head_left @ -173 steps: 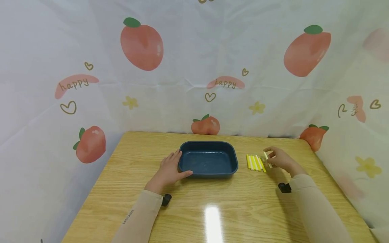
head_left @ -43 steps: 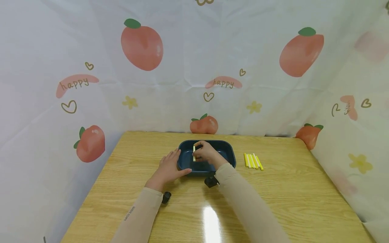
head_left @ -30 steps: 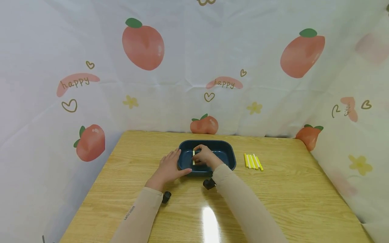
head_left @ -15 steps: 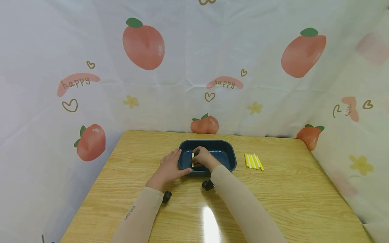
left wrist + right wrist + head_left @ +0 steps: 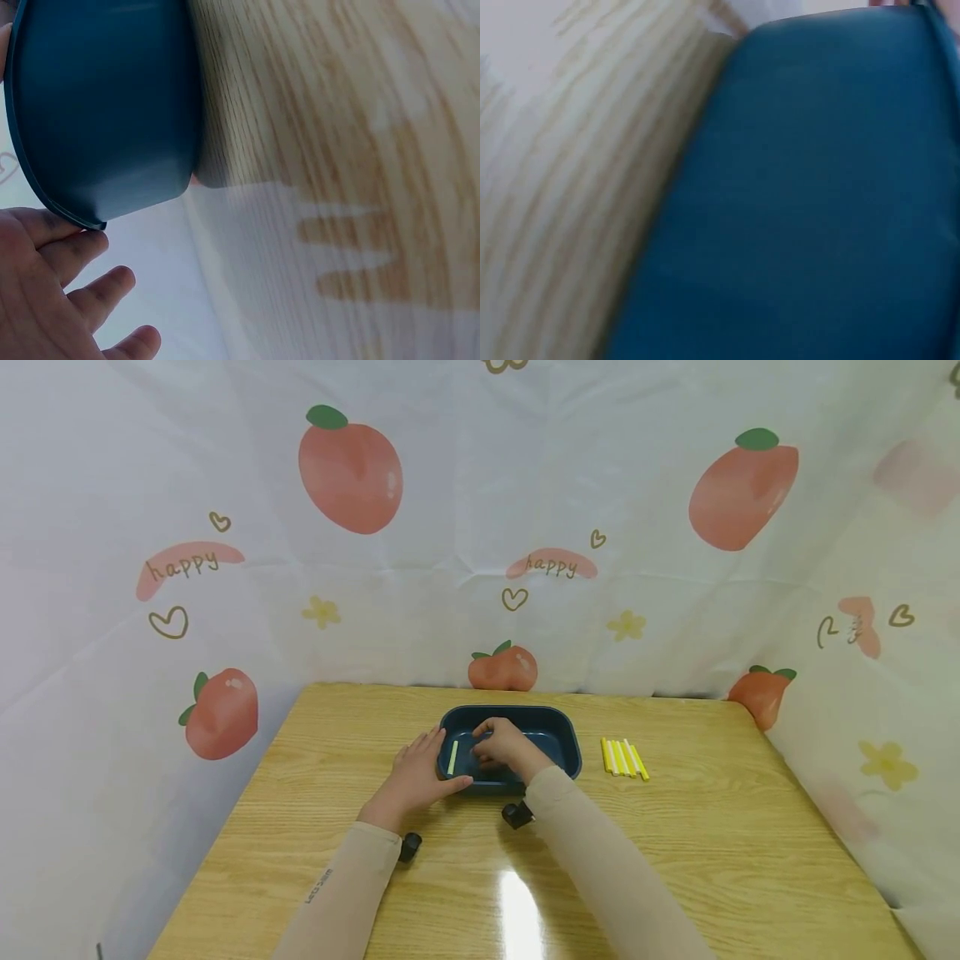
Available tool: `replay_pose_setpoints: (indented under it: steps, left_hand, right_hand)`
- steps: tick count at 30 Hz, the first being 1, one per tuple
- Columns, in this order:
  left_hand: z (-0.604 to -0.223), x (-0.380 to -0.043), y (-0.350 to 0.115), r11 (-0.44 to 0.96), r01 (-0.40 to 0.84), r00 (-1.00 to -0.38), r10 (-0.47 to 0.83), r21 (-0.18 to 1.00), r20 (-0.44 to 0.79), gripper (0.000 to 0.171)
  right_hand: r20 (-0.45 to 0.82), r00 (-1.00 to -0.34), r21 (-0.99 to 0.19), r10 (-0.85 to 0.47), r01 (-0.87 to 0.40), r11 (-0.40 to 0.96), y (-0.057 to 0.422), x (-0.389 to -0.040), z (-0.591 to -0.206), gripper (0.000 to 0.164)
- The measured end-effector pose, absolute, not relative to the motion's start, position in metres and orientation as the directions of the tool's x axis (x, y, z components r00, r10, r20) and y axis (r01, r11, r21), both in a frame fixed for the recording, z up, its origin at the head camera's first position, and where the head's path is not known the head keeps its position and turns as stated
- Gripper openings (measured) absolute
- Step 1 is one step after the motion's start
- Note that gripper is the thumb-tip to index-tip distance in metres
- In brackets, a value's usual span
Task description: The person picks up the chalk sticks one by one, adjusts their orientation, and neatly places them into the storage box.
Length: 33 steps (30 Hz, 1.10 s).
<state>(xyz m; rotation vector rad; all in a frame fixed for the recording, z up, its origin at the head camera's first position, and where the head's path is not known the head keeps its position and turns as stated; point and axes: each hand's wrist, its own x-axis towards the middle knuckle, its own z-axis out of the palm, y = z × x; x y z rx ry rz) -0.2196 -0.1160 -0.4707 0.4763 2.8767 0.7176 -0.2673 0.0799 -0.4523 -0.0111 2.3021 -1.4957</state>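
Note:
A dark blue rectangular container (image 5: pixel 555 783) stands on the table. My left hand (image 5: pixel 416 777) rests with spread fingers along its left rim, the thumb near the front corner. In the left wrist view, fingertips (image 5: pixel 90 244) touch the rim. A pale piece of chalk (image 5: pixel 453 758) lies inside the container by its left wall. To the right of that chalk, my right hand (image 5: pixel 504 747) is inside the container, fingers loosely bent and holding nothing. The right wrist view shows mostly the container's outer wall (image 5: pixel 802 195), with the fingers hidden.
A row of several yellow and white chalk pieces (image 5: pixel 624 759) lies on the wooden table (image 5: pixel 720 827), to the right of the container. Behind the table hangs a white cloth (image 5: pixel 450 485) printed with peaches.
My right hand took a pale chalk from the row's right end, carried it left into the container and let it go by the left wall. My left hand stays at the rim.

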Motion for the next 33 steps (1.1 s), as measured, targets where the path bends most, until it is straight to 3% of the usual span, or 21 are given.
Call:
replay_pose_setpoints:
  steps: [10, 19, 33]
  left_hand:
    - [-0.471, -0.219, -0.117, 0.829, 0.269, -0.943, 0.331, 0.49, -0.043, 0.108]
    - [-0.471, -0.219, -0.116, 0.827, 0.273, -0.94, 0.338, 0.491, -0.048, 0.109]
    - [-0.471, -0.219, -0.113, 0.835, 0.254, -0.946, 0.319, 0.488, -0.054, 0.109]
  right_hand:
    - [-0.339, -0.888, -0.846, -0.311, 0.143, 0.513, 0.092, -0.261, -0.425, 0.042]
    - [-0.328, -0.884, -0.854, -0.333, 0.126, 0.505, 0.104, -0.252, -0.401, 0.047]
    - [-0.246, -0.908, -0.865, -0.338, 0.049, 0.499, 0.123, -0.231, -0.373, 0.035]
